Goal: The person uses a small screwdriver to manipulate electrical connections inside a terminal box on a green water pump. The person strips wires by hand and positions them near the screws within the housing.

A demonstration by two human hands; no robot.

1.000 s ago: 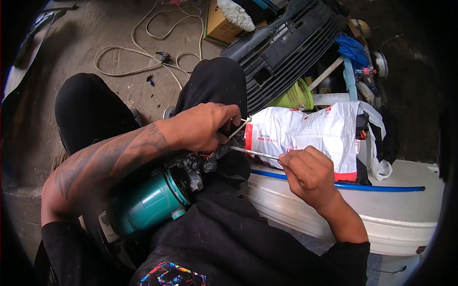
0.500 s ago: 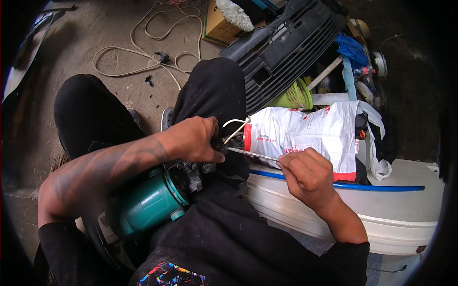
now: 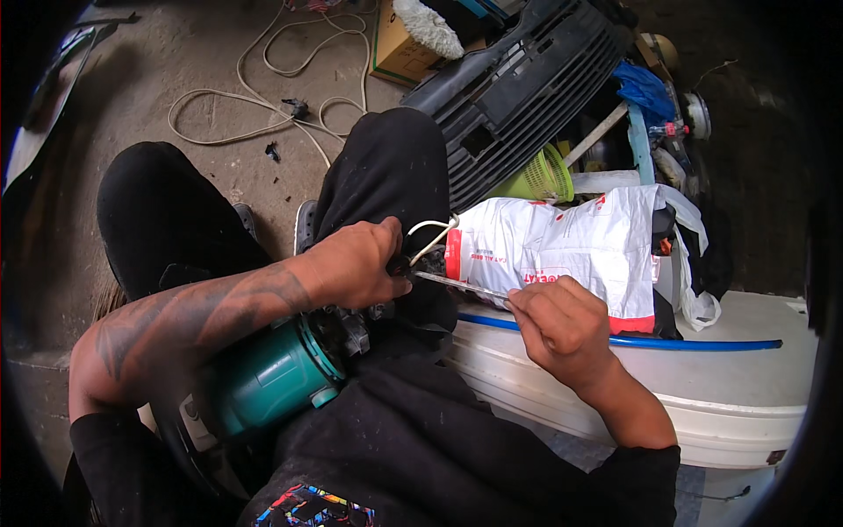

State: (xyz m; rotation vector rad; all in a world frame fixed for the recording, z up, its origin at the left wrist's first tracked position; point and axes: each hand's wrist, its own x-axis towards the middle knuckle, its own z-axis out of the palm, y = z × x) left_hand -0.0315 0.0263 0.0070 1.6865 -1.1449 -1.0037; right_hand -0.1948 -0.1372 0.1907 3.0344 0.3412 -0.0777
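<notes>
My right hand [image 3: 564, 323] is closed round one end of a thin silvery metal rod [image 3: 461, 285], which looks flat and may be a file. The rod's other end meets a small dark part at the fingertips of my left hand [image 3: 364, 268]. My left hand is bent closed over that part, and most of what it holds is hidden. Beneath my left forearm a green-bodied power tool [image 3: 277, 382] lies across my lap. Its dark metal front end [image 3: 351, 332] reaches toward my left hand. A cream cord loop [image 3: 428, 227] rises just beyond the rod.
A white plastic bag [image 3: 553, 246] lies on a white surface [image 3: 738, 378] at my right, with a blue tube [image 3: 694, 344] along it. Behind stand a black car grille [image 3: 518, 97], a green basket [image 3: 543, 176] and a cardboard box [image 3: 399, 48]. A pale cable [image 3: 211, 90] coils on the floor.
My right hand and the rod have shifted very slightly to the left and down. My left hand stays nearly in place, still closed.
</notes>
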